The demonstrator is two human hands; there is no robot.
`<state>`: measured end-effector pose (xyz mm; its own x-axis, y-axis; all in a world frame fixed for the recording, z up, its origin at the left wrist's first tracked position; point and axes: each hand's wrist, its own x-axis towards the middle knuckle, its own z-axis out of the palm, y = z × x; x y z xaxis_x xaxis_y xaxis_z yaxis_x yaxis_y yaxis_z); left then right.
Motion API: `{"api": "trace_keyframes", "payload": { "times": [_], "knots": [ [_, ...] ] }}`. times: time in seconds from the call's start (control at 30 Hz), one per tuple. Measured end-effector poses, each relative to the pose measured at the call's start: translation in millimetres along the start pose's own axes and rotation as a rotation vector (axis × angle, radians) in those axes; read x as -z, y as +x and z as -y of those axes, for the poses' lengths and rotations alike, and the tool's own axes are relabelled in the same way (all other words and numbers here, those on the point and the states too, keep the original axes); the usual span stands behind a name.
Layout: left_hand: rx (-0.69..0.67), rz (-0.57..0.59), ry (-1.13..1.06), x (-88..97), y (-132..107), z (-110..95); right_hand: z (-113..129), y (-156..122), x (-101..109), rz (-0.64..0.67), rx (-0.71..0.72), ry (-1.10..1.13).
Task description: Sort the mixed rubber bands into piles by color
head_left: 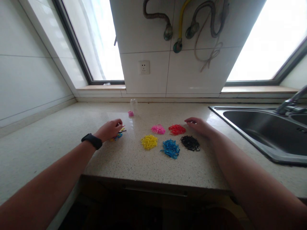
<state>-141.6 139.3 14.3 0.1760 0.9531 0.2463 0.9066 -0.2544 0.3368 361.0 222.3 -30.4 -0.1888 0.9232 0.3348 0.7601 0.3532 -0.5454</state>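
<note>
My left hand [110, 129], with a black watch [92, 141] on its wrist, is curled over a small mixed heap of coloured rubber bands [118, 136]. Its fingers are drawn together, and what they pinch is partly hidden. My right hand [198, 125] rests just right of the red rubber bands [177, 129], fingers loosely stretched out and nothing visible in them. Between the hands lie separate piles: pink rubber bands [158, 129], yellow rubber bands [149, 142], blue rubber bands [170, 149] and black rubber bands [190, 143].
A clear plastic bottle [133, 104] stands behind the piles, with a pink cap [130, 113] beside it. A steel sink [254, 127] is set into the speckled counter [134, 169] on the right. The counter's front edge runs below the piles.
</note>
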Motion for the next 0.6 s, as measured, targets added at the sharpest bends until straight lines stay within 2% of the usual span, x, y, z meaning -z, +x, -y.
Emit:
{"api": "trace_keyframes", "payload": {
  "times": [0.17, 0.3, 0.43, 0.6],
  "knots": [
    [0.044, -0.009, -0.140, -1.8, 2.3, 0.7, -0.7, 0.6, -0.3, 0.003, -0.003, 0.007],
    [0.077, -0.001, -0.322, -4.2, 3.4, -6.4, -0.9, 1.0, -0.1, 0.017, -0.012, 0.004],
    [0.096, 0.028, -0.547, -5.9, 2.5, -22.5, 0.5, 0.8, 0.9, 0.027, -0.013, -0.001],
    [0.091, 0.120, -0.804, -5.4, -6.5, -54.6, 2.8, 0.0, 1.4, 0.034, -0.012, -0.004]
  ]
}}
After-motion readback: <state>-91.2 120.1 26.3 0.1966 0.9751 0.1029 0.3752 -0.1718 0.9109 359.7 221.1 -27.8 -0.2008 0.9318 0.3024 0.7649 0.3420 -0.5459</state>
